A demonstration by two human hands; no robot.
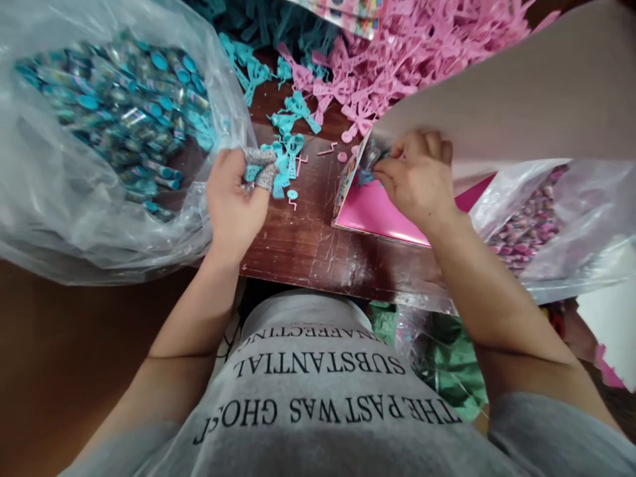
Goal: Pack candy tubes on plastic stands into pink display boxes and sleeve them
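Observation:
My left hand (237, 199) rests on the dark wooden table (308, 245), fingers curled. Its taped fingertips pinch small teal plastic pieces (283, 165). My right hand (420, 177) is closed, pressing a small clear-and-blue item (370, 162) against the top edge of a pink printed card (377, 212). Loose teal parts (293, 112) lie between the two hands.
A big clear bag of teal-capped tubes (124, 119) fills the left. Pink plastic parts (397, 59) are heaped at the back. A beige board (521, 99) leans at the right above a clear bag of pink items (531, 225). Green bags (447, 358) sit below the table edge.

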